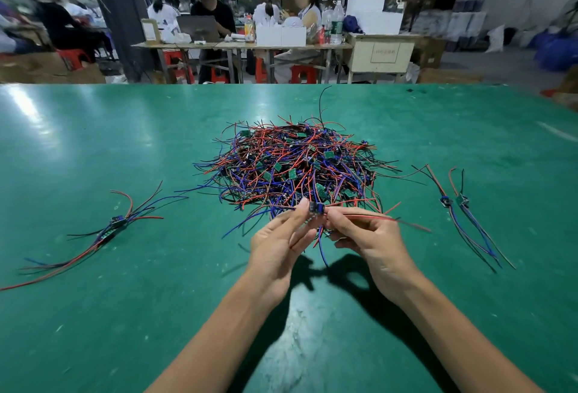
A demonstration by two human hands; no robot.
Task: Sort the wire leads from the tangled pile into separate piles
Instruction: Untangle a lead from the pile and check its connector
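Green tabletop (125, 314) seen from above and behind two bare forearms. At centre, tangled pile (294, 167) of red, blue and black wire leads carrying small green circuit boards. At 6 o'clock of the pile, just over its near edge, one lead (315, 207) held between both hands: small dark board at its middle, red and black strands running toward 3 o'clock, blue and red strands hanging down toward 6 o'clock between the palms. Left hand (278, 242) with thumb and forefinger pinching the lead just at 9 o'clock of the board, remaining fingers loosely curled beneath. Right hand (369, 236) pinching the red and black strands just at 3 o'clock of the board, other fingers curled under. Shadows of both hands on the tabletop below. At 9 o'clock of the pile, well apart from it, left pile (109, 230) of several sorted leads lying roughly parallel, boards grouped together. At 3 o'clock, also well apart, right pile (459, 205) of two leads lying side by side, boards toward 12 o'clock. Beyond the far edge, at 12 o'clock, seated people (215, 14) at a cluttered bench (240, 45) with red stools (303, 73) beneath.
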